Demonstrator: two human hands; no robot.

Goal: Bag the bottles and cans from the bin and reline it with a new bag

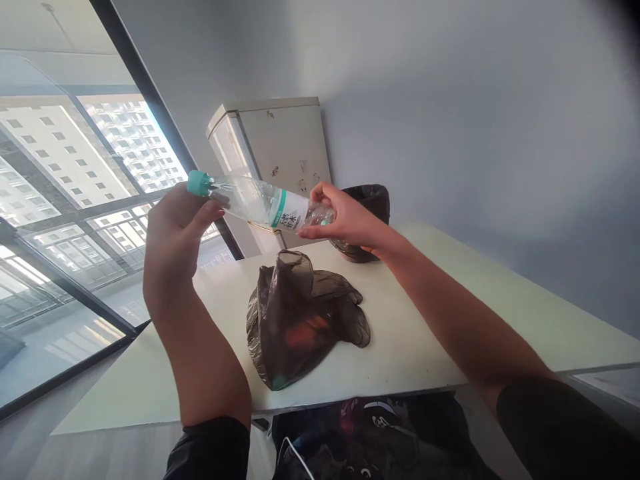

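Head view: bottle up in the air above the table, aslant, cap end toward the window and a shade higher than the base. Thin clear plastic, ribbed and glinting near the bottom; cap squat, opaque, teal; label white with dark characters and a teal band.

Right hand clamped on the base end, thumb below, fingers over the top. Left hand closed round the neck just below the cap, thumb pressed to the near side; its other fingers were mostly hidden from me.

Under the bottle sat a bag: filmy dark plastic, see-through in places, crumpled into a peaked heap, its loose folds flopped out toward the right. An orange-red patch glowed through the film; a greenish one showed at the lowest corner. I could not make out either.

Behind the right hand stood a bin, round, lined with black film. Table smooth, pale, matt. Beyond it, a fridge, boxy, its flat door marked with brown blotches, beside a plain grey wall.
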